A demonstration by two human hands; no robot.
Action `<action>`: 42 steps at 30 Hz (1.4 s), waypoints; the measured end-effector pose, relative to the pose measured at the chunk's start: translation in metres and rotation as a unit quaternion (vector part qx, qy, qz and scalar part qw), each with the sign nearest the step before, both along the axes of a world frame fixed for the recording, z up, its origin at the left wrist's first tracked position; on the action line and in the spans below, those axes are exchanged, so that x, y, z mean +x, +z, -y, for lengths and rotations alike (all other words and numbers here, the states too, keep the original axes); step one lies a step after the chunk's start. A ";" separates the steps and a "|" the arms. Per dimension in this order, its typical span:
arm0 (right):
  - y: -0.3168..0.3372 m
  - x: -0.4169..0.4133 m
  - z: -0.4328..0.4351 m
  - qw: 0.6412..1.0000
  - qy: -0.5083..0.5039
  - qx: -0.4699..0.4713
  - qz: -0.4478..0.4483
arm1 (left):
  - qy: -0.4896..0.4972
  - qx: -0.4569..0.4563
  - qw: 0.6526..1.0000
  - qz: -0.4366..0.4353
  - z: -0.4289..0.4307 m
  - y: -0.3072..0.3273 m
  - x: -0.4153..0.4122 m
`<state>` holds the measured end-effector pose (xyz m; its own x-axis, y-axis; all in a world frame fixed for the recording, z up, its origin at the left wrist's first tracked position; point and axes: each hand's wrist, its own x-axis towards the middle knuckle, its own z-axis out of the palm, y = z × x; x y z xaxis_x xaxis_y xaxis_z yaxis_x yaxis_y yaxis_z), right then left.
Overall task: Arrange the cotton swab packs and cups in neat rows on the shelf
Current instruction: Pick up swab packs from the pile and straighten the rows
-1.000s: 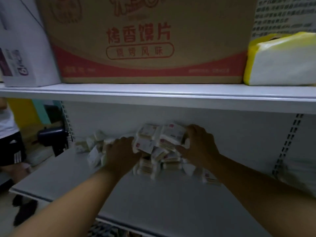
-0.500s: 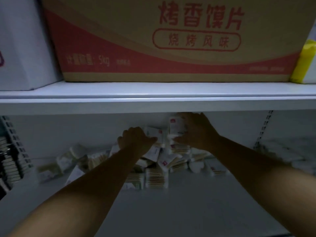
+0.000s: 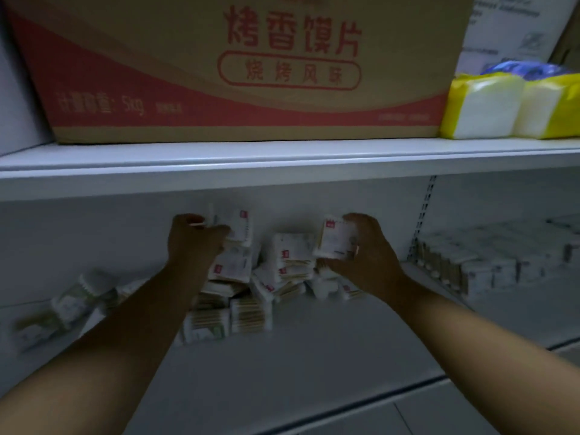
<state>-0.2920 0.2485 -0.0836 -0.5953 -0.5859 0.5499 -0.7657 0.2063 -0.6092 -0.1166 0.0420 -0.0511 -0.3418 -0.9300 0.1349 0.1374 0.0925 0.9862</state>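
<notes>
While outstretched, both hands [image 3: 196,243] [image 3: 367,255] seemingly grip packs [image 3: 337,238].

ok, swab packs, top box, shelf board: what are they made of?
Swab packs: clear plastic film, probably; tan sticks show through. Top box: matte brown cardboard, red print. Shelf board: smooth white, likely painted metal; can't confirm.

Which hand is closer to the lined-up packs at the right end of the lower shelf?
Right. The right hand, holding a cotton swab pack, is left of the lined-up packs; the left hand is farther left, across the loose pile, gripping an upright pack.
</notes>
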 end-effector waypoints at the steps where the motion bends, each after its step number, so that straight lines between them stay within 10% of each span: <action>1: -0.011 0.000 -0.012 0.999 0.008 -0.003 0.036 | -0.049 0.043 0.997 -0.041 -0.008 -0.001 0.002; 11: -0.058 -0.002 -0.100 0.981 0.057 0.103 0.154 | -0.220 0.240 0.944 0.053 -0.149 -0.088 -0.032; 26: -0.071 -0.117 -0.334 0.901 -0.043 -0.139 0.408 | -0.359 0.261 0.896 0.022 -0.351 -0.099 -0.186; 42: -0.082 -0.321 -0.441 0.892 -0.216 -0.158 0.364 | -0.369 0.041 0.919 0.131 -0.452 -0.125 -0.415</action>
